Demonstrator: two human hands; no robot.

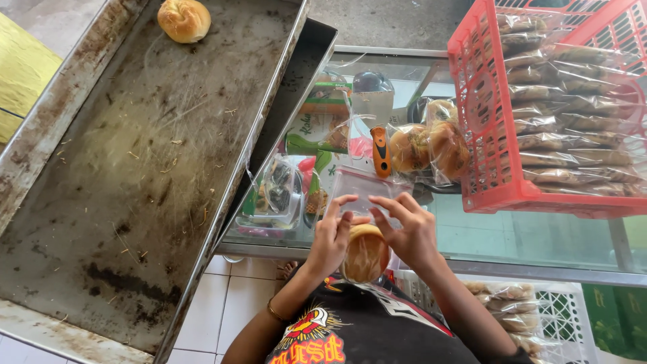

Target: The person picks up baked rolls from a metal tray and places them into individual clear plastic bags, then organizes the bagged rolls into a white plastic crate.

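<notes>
A: Where is the bun (364,255)?

B: Between my left hand (330,240) and right hand (409,232), both clamped on its clear bag (362,191) (apparently half-inserted). Light, soft, crushable; I grip the slippery film edges.

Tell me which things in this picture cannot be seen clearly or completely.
- Bun, head view: sides covered by the left hand and right hand.
- Red crate: cut by the top and right edges.
- Goods under the glass counter: blurred by reflections.
- White crate: partly behind the right forearm.
</notes>
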